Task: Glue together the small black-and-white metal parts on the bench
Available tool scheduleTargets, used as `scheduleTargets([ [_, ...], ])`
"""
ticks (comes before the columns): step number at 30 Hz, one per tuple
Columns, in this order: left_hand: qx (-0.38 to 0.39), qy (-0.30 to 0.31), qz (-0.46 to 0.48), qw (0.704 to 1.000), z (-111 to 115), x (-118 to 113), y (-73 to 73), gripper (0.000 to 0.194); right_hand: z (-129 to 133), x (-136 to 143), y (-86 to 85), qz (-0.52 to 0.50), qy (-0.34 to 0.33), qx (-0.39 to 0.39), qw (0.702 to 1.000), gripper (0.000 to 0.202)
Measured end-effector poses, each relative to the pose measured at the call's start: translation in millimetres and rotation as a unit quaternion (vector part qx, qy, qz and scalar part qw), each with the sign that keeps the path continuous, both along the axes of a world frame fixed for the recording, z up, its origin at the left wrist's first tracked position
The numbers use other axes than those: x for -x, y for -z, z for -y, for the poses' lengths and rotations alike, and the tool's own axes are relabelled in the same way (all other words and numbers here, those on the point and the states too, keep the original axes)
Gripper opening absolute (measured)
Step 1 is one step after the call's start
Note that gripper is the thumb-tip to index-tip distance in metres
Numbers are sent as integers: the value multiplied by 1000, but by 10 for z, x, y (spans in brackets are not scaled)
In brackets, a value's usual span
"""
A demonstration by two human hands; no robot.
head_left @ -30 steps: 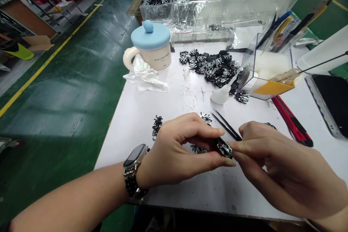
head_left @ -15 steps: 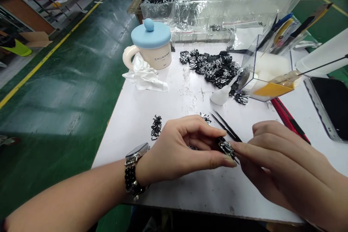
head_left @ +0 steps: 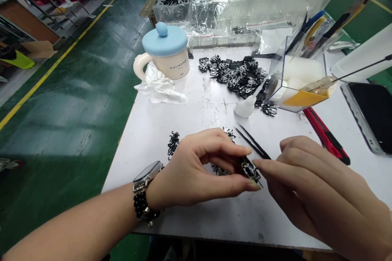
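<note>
Between the thumb and index finger of my left hand [head_left: 211, 167] is a small black part [head_left: 250, 169] with shiny metal pieces, held above the table. A thin pin sticks out from its lower end. My right hand [head_left: 315, 183] is closed, its index fingertip against the part's right side; the thumb is mostly hidden underneath. Black tweezers [head_left: 252, 142] lie on the table just behind the part. Small silvery metal pieces [head_left: 229, 132] lie behind my left hand, partly covered by it. Small black curved pieces [head_left: 173, 144] lie in a heap to the left.
Across the white table [head_left: 196, 114] are a pile of black-and-metal parts [head_left: 239, 75], a white dropper bottle [head_left: 245, 107], a lidded mug [head_left: 171, 65], crumpled tissue [head_left: 161, 87], a clear tool holder [head_left: 294, 77], a red cutter [head_left: 327, 136] and a phone [head_left: 370, 116]. Clear bins [head_left: 226, 12] stand behind.
The view has shifted slightly. My left hand and the part are a little further left and the part is turned somewhat; my right fingertip stays against it.
</note>
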State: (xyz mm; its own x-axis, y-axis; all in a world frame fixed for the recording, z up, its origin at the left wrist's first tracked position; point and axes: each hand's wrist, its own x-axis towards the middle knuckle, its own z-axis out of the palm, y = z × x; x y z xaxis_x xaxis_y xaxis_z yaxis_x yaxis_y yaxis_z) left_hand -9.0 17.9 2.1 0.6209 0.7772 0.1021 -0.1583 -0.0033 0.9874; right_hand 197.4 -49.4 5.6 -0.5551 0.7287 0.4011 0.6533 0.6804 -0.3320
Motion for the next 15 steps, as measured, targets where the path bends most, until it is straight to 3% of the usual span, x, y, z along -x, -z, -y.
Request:
scheduleTargets([
  [7,-58,1,-13,998,-25,8,14,39,-26,46,-22,-11,-16,-1,1000,34],
  [15,-94,-27,-17,995,-37,4,54,43,-26,60,-20,-24,13,10,1000,20],
])
